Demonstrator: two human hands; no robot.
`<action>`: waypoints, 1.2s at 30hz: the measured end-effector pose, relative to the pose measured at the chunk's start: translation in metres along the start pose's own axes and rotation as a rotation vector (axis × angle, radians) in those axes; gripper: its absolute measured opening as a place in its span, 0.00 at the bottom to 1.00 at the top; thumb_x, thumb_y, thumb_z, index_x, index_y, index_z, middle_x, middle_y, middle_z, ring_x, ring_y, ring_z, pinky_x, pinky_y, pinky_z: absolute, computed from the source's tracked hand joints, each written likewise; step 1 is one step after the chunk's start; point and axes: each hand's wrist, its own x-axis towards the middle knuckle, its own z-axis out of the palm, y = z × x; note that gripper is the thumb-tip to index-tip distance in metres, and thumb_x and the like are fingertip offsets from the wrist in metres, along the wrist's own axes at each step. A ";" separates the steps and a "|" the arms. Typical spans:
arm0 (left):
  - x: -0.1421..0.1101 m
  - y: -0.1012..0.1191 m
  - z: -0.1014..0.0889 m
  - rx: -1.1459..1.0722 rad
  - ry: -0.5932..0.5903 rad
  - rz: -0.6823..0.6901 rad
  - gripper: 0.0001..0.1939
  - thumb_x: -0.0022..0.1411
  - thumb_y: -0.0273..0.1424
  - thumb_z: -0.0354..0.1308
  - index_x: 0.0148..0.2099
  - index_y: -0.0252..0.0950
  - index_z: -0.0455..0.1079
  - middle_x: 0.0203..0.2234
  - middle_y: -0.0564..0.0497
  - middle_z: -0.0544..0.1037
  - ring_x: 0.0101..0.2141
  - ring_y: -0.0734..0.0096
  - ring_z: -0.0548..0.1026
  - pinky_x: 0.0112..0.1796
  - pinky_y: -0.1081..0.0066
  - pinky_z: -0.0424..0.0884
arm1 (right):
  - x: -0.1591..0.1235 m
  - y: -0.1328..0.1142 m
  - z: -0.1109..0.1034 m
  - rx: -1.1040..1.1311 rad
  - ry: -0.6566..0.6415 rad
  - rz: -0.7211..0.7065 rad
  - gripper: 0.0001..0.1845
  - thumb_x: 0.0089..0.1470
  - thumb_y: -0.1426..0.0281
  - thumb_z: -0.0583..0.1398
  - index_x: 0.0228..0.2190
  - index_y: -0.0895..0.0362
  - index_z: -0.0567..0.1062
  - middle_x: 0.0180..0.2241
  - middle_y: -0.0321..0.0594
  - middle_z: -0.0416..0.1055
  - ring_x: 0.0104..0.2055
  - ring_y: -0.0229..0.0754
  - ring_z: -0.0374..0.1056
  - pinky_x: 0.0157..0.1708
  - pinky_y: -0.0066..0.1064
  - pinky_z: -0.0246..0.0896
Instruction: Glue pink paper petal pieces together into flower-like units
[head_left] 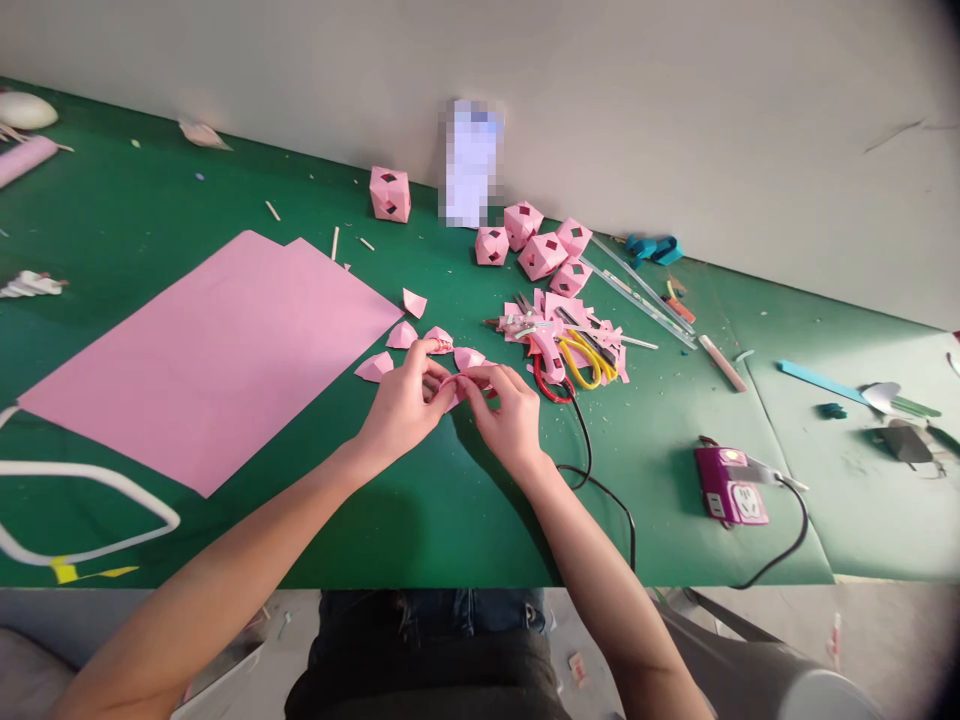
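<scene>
Green table (pixel 450 520) bears both hands, left hand (pixel 401 405) and right hand (pixel 510 420), pinching a half-hidden pink paper piece (pixel 459 385).

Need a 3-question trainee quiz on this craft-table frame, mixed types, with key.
1. True or false: both hands pinch one small pink paper piece.
2. Where does the big pink sheet lie from the hands? A) left B) right C) under them
3. Fill in: the glue gun lies beside yellow-handled ____.

Key: 1 true; 2 A; 3 scissors.
</scene>
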 end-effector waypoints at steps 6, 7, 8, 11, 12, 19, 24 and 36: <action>0.003 0.000 -0.001 -0.108 0.066 -0.039 0.19 0.66 0.37 0.64 0.55 0.39 0.64 0.38 0.48 0.84 0.38 0.64 0.86 0.32 0.70 0.81 | 0.001 -0.003 0.001 0.236 -0.026 0.212 0.13 0.63 0.56 0.63 0.37 0.52 0.81 0.38 0.41 0.83 0.37 0.44 0.77 0.40 0.37 0.75; 0.003 -0.001 0.000 -0.126 0.075 -0.059 0.20 0.66 0.37 0.65 0.55 0.39 0.64 0.38 0.49 0.84 0.37 0.64 0.86 0.32 0.70 0.81 | 0.001 -0.004 0.000 0.282 -0.036 0.238 0.14 0.63 0.55 0.63 0.36 0.52 0.80 0.38 0.41 0.83 0.36 0.44 0.77 0.39 0.36 0.74; 0.003 -0.001 0.000 -0.137 0.080 -0.078 0.20 0.65 0.38 0.65 0.54 0.39 0.64 0.37 0.49 0.84 0.37 0.64 0.85 0.32 0.70 0.81 | 0.001 -0.004 0.000 0.316 -0.044 0.254 0.14 0.62 0.55 0.64 0.35 0.53 0.80 0.37 0.41 0.82 0.35 0.43 0.77 0.39 0.35 0.74; 0.003 0.001 0.001 -0.149 0.084 -0.110 0.21 0.64 0.38 0.66 0.54 0.39 0.65 0.34 0.50 0.84 0.33 0.65 0.85 0.31 0.69 0.81 | 0.001 -0.006 0.000 0.336 -0.031 0.235 0.14 0.62 0.56 0.64 0.32 0.53 0.77 0.34 0.40 0.80 0.34 0.42 0.75 0.36 0.34 0.72; 0.002 0.001 0.002 -0.149 0.086 -0.113 0.21 0.64 0.38 0.66 0.54 0.39 0.65 0.34 0.50 0.84 0.33 0.65 0.85 0.31 0.69 0.81 | 0.001 -0.007 0.000 0.325 -0.018 0.217 0.14 0.63 0.56 0.63 0.31 0.53 0.76 0.33 0.39 0.79 0.34 0.42 0.75 0.36 0.34 0.72; 0.004 0.000 -0.002 -0.212 0.030 -0.130 0.21 0.62 0.36 0.67 0.53 0.39 0.63 0.33 0.51 0.83 0.31 0.67 0.85 0.33 0.69 0.83 | 0.003 -0.008 -0.004 0.264 -0.094 0.216 0.13 0.61 0.56 0.64 0.36 0.52 0.79 0.37 0.41 0.82 0.35 0.43 0.77 0.37 0.35 0.73; 0.002 -0.001 0.000 -0.216 0.038 -0.125 0.23 0.61 0.38 0.70 0.53 0.40 0.64 0.33 0.51 0.84 0.33 0.65 0.85 0.35 0.68 0.84 | 0.004 -0.003 -0.001 0.277 -0.047 0.261 0.17 0.59 0.53 0.65 0.29 0.53 0.79 0.31 0.39 0.80 0.33 0.43 0.74 0.35 0.35 0.70; 0.008 -0.002 -0.007 -0.102 0.207 -0.135 0.18 0.60 0.32 0.68 0.49 0.40 0.65 0.33 0.53 0.83 0.33 0.68 0.84 0.39 0.68 0.83 | 0.019 0.039 -0.026 -0.522 0.338 0.192 0.28 0.62 0.48 0.62 0.51 0.58 0.75 0.54 0.60 0.74 0.57 0.65 0.65 0.59 0.63 0.60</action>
